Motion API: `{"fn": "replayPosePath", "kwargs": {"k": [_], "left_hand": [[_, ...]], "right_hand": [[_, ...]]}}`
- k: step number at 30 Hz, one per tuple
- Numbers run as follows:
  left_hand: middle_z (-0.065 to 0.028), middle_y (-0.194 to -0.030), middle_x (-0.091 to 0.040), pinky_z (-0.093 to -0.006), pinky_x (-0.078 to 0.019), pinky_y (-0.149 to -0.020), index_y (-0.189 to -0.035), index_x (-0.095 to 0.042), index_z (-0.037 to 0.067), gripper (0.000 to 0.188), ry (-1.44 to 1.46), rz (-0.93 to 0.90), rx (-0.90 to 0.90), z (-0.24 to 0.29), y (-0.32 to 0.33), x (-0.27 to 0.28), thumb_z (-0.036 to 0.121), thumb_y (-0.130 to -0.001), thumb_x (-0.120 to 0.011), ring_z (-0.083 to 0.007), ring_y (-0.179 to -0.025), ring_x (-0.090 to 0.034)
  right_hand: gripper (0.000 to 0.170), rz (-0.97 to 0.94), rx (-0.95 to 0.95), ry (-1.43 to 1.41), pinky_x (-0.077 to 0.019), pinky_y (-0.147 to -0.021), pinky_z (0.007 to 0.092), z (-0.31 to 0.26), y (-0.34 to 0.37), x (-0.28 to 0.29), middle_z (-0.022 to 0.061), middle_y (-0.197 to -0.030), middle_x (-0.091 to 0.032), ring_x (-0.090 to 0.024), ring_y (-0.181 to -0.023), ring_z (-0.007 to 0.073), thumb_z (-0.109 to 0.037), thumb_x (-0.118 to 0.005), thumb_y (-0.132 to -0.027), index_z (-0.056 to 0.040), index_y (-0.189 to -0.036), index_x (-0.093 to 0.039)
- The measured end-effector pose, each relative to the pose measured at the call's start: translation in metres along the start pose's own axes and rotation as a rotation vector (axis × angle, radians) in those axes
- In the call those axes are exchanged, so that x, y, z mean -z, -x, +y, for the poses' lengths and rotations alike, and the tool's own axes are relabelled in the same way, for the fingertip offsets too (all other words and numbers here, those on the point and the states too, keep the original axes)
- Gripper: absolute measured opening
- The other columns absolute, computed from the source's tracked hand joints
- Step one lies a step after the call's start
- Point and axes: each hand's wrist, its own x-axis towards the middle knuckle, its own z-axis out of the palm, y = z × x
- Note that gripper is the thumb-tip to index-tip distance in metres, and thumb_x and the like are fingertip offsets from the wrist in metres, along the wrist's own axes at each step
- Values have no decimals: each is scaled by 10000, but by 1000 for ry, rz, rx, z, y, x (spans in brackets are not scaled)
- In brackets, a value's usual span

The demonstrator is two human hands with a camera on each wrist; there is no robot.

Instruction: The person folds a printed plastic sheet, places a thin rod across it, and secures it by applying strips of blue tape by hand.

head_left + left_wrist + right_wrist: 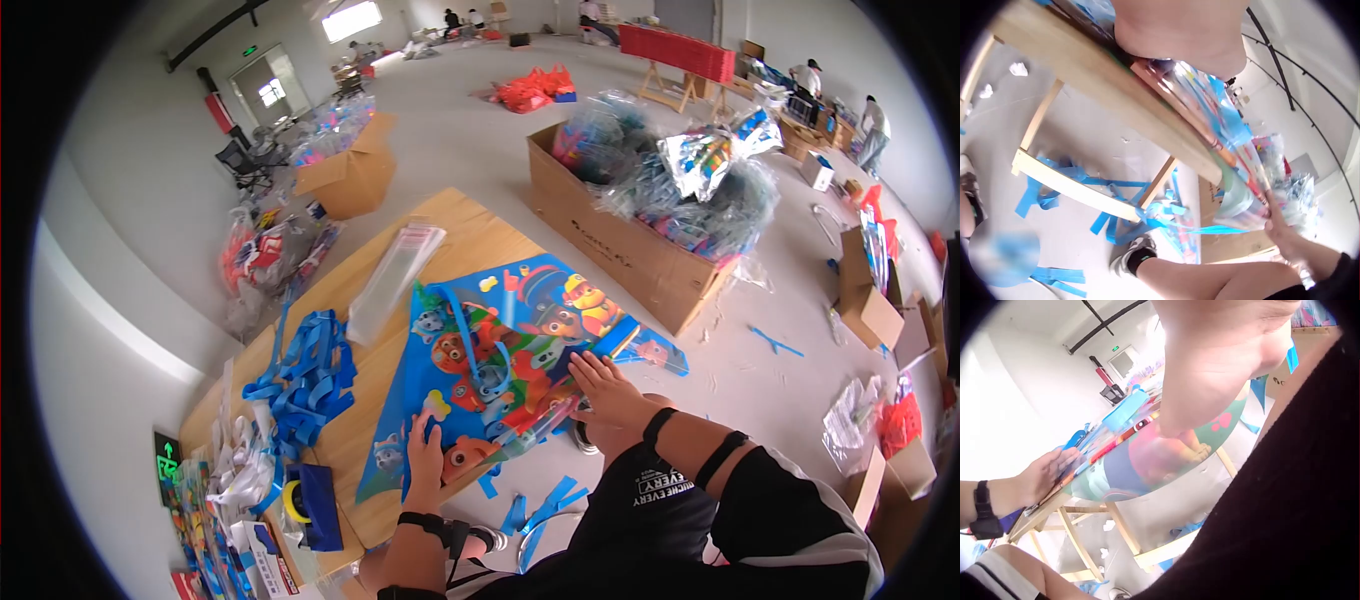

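Observation:
A large blue plastic sheet [540,290] printed with cartoon dogs lies spread over the wooden table, tapering to a corner at the right. A folded, shiny clear part of it runs along the near edge, with a loose light-blue ribbon [462,325] on top. My left hand [426,460] rests on its near left edge, fingers extended. Farther right, my right hand [608,393] lies on the folded edge with its fingers stretched out. In the right wrist view the sheet's printed flap [1141,465] hangs over the table edge, below my right hand.
Blue straps [310,375] lie piled on the table's left, near clear plastic sleeves [395,275] and a blue tape dispenser [318,508]. A cardboard box [620,240] of bagged goods stands beyond the table. Blue strips [545,505] lie on the floor near my feet.

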Motion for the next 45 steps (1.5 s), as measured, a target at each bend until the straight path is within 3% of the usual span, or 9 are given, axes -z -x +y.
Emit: {"fn": "replayPosePath", "kwargs": {"k": [5,8,16,25,29,31,36,39,45], "left_hand": [[-161,-1192,-734,-520,-520,-1006,-1289,-681,37,300,-44,204,36,33,-10,-7,77,-992,-659,-383,-1120,-701],[-188,-1149,-698,-560,-518,-910,-1054,-667,62,274,-475,363,-528,100,-6,-36,-15,-792,-691,-422,-1102,-661],[-119,-1486,-575,-484,-468,-1129,-1457,-602,116,578,-616,-388,-791,129,26,-133,156,-899,-746,-342,-1395,-554],[-218,-1736,-313,-516,-281,-1306,-1646,-342,-13,862,-824,-429,-680,137,27,-145,325,-958,-735,-383,-1613,-305],[-213,-1737,-313,-518,-279,-1306,-1647,-348,-5,848,-846,-476,-672,136,23,-145,324,-965,-732,-381,-1614,-303],[-215,-1738,-312,-518,-272,-1309,-1645,-348,-11,849,-866,-479,-659,135,23,-146,333,-969,-729,-384,-1615,-302],[-222,-1740,-308,-518,-259,-1313,-1639,-349,-30,853,-897,-492,-662,137,23,-147,362,-977,-718,-386,-1618,-294],[-226,-1740,-308,-521,-253,-1314,-1636,-354,-36,848,-915,-509,-644,140,22,-147,372,-983,-711,-386,-1620,-290],[-232,-1738,-308,-536,-262,-1307,-1634,-357,-38,850,-898,-519,-626,141,21,-147,366,-978,-715,-389,-1620,-290]], "right_hand": [[1099,-56,-6,47,-167,-1337,526,3,-1,-1,138,-1794,-209,-183,-1664,326,-698,-664,-920,-26,-1695,-268],[1119,-68,-7,45,-160,-1338,526,3,-2,-1,137,-1796,-202,-177,-1665,329,-689,-691,-904,-29,-1698,-259],[1133,-42,0,-8,-169,-1333,541,3,0,2,154,-1793,-204,-184,-1662,343,-666,-728,-888,-16,-1692,-266],[1073,-20,-22,-51,-166,-1332,560,5,3,-8,158,-1791,-218,-203,-1657,354,-603,-702,-931,-14,-1700,-240],[402,183,-69,-369,-414,-1203,547,23,-4,25,167,-1603,-535,-454,-1530,333,-323,-624,-1031,-76,-1339,-699],[247,638,-536,-691,-511,-1052,542,66,2,3,149,-1416,-675,-601,-1364,303,-246,-579,-1048,-101,-1127,-763],[605,207,-1357,-1710,-475,-1037,447,141,10,-25,70,-1440,-665,-613,-1286,222,-620,-449,-1094,-114,-1351,-659],[809,8,-1230,-2044,-440,-1076,469,150,-3,-29,29,-1440,-651,-588,-1298,206,-797,-305,-1052,-127,-1329,-665],[427,335,-1322,-2273,-455,-1024,418,155,-30,-46,-18,-1135,-674,-603,-1134,185,-556,-679,-1028,-151,-1163,-670]]}}
